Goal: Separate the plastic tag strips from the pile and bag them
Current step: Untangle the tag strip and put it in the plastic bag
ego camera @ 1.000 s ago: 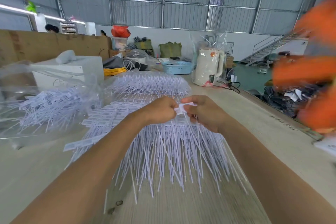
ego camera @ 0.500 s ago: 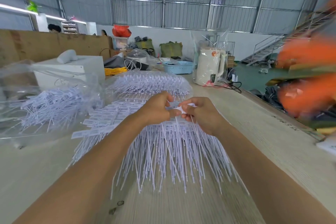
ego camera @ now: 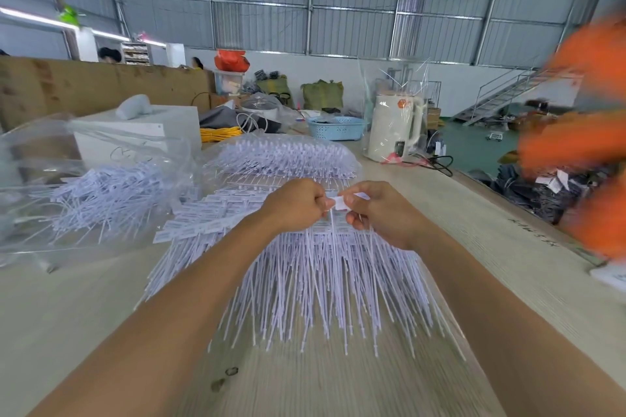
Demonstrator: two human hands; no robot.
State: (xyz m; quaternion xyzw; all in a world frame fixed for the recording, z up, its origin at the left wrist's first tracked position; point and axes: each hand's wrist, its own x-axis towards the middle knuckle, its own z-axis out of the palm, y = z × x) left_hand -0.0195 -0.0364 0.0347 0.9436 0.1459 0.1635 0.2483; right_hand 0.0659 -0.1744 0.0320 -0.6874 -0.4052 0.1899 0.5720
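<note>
Hands, left [ego camera: 295,205] and right [ego camera: 379,211], pinch 1 tag strip [ego camera: 338,203] above pile [ego camera: 315,284].

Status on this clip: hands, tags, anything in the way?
Left hand and right hand both pinch one tag above the pile. Bag of tags lies left of it. Nothing blocking.

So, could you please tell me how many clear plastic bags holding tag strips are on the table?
2: one bag at the left, one bag beyond the hands. Others may be hidden.
</note>
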